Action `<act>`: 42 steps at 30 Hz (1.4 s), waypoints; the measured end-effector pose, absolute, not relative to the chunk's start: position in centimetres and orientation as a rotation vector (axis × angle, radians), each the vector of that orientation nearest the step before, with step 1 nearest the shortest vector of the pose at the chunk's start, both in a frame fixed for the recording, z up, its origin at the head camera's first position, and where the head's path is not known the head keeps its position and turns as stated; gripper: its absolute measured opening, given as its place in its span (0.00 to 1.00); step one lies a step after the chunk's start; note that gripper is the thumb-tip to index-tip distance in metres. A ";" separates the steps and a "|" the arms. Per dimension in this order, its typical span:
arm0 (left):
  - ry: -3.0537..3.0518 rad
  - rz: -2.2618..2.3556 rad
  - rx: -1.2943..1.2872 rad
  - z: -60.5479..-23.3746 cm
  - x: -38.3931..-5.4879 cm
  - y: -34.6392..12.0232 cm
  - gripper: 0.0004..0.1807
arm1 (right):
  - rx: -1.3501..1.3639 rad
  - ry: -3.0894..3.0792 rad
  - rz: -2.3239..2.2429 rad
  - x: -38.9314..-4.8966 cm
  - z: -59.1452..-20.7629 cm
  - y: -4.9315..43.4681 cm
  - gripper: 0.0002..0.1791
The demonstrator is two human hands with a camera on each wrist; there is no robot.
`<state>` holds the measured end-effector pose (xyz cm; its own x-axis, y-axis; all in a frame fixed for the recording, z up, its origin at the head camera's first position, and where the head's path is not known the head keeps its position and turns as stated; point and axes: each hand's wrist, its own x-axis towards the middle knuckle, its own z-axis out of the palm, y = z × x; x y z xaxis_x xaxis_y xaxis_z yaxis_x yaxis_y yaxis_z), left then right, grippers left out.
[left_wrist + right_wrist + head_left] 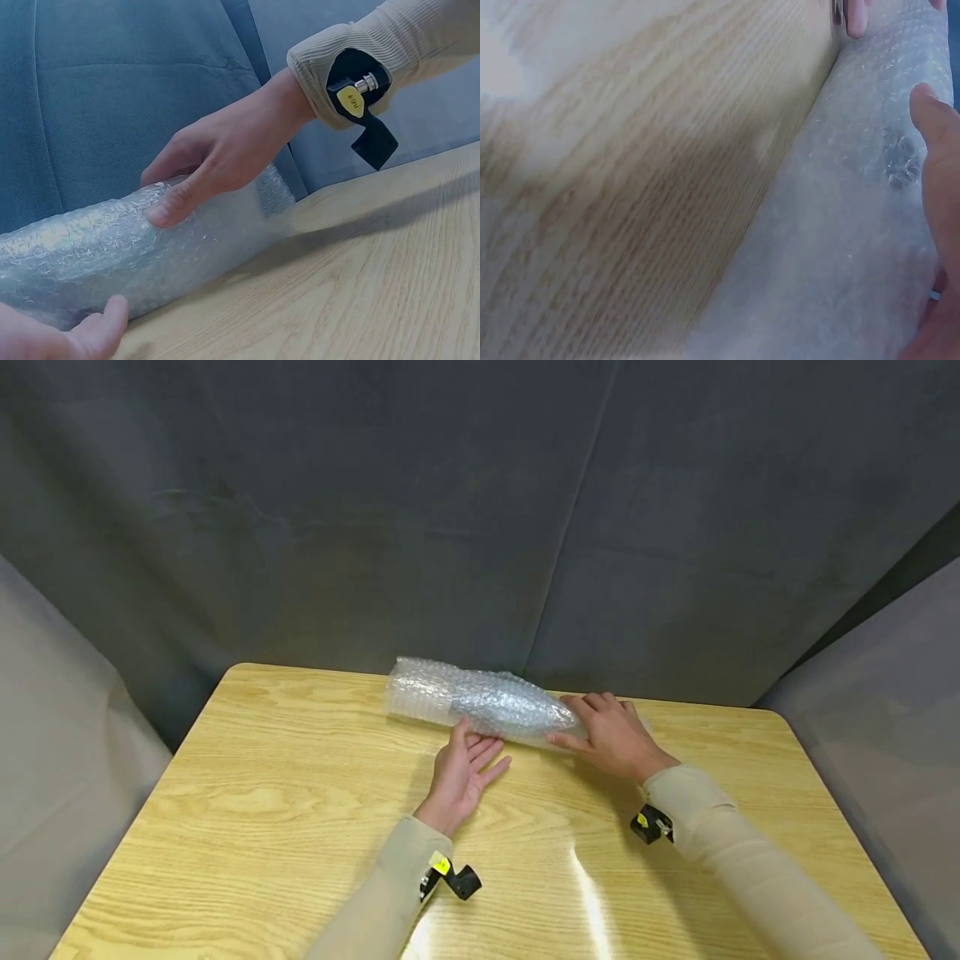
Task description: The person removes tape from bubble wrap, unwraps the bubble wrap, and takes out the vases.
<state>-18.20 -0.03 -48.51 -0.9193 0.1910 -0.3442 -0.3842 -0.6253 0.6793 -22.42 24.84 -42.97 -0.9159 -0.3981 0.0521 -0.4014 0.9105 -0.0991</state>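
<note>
A long roll of clear bubble wrap (510,702) lies across the far part of the table, with something bluish-silver wrapped inside it. My right hand (611,735) grips the roll's right part from above, thumb on the near side and fingers over the far side. My left hand (461,772) is at the near edge of the roll, palm turned up and fingers extended, its thumb tip against the wrap. In the left wrist view, loose layers of wrap (274,199) stick out past the right hand. The wrapped thing's shape is blurred by the bubbles.
The wooden table (262,793) has rounded far corners, and the roll lies close to its back edge. Dark grey cloth (450,527) hangs right behind. Pale cloth panels (60,760) stand at both sides. Each sleeve carries a small black camera mount (463,882).
</note>
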 end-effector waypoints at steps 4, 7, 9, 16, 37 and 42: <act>1.168 2.538 -0.343 -48.6 -18.4 -0.1 0.44 | 0.675 -3.017 0.197 -22.1 -43.0 24.9 0.39; 1.171 2.532 -0.342 -48.7 -18.6 -0.1 0.43 | 0.707 -2.989 0.213 -21.8 -43.1 24.9 0.38; 1.171 2.532 -0.345 -48.8 -18.6 -0.2 0.43 | 0.727 -2.971 0.223 -21.6 -43.2 25.0 0.38; 1.169 2.549 -0.360 -48.9 -18.7 -0.4 0.44 | 0.776 -2.939 0.277 -21.1 -43.5 24.9 0.36; 1.198 2.552 -0.302 -48.9 -18.9 -0.8 0.40 | 0.832 -2.855 0.295 -19.7 -44.2 24.2 0.31; 1.196 2.562 -0.319 -48.8 -19.1 -0.7 0.39 | 0.856 -2.875 0.325 -19.4 -44.3 24.0 0.30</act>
